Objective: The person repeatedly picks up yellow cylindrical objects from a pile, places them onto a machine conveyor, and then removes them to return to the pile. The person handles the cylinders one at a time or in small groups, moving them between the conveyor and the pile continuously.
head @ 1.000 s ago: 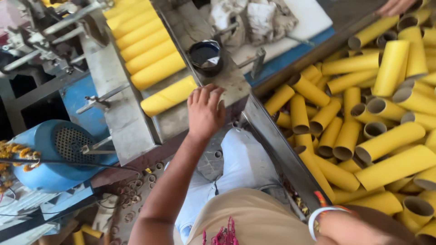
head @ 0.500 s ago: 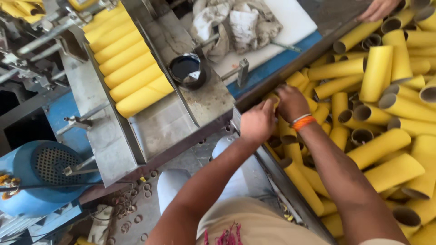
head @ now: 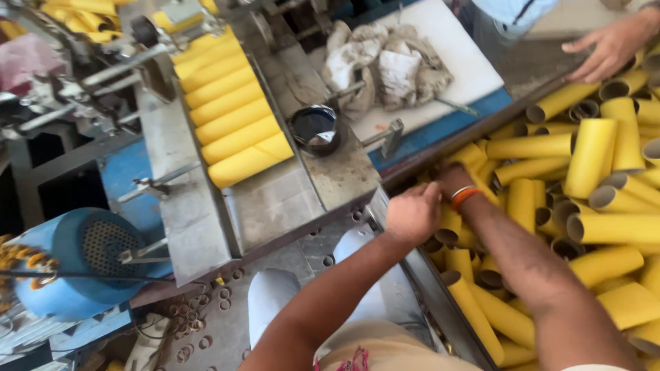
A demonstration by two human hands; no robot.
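Both my hands reach into a bin (head: 440,302) heaped with yellow cardboard tubes (head: 591,154). My left hand (head: 412,214) is at the bin's near-left corner, its fingers curled down around a yellow tube (head: 450,223) standing on end. Just beyond it, my right hand (head: 454,180) wears an orange wristband (head: 465,196) and is pushed in among the tubes. Its fingers are hidden. On the machine's sloped metal chute (head: 275,206) to the left lies a row of yellow tubes (head: 234,120), side by side.
A black bowl (head: 315,129) sits on the metal table beside the chute, with grey rags (head: 392,65) on a white board behind it. A blue motor (head: 75,261) is at lower left. A co-worker's hand (head: 605,48) rests on tubes at top right.
My left hand has moved from the chute's edge over to the bin. My right hand came in beside it, and both now sit deeper among the tubes.
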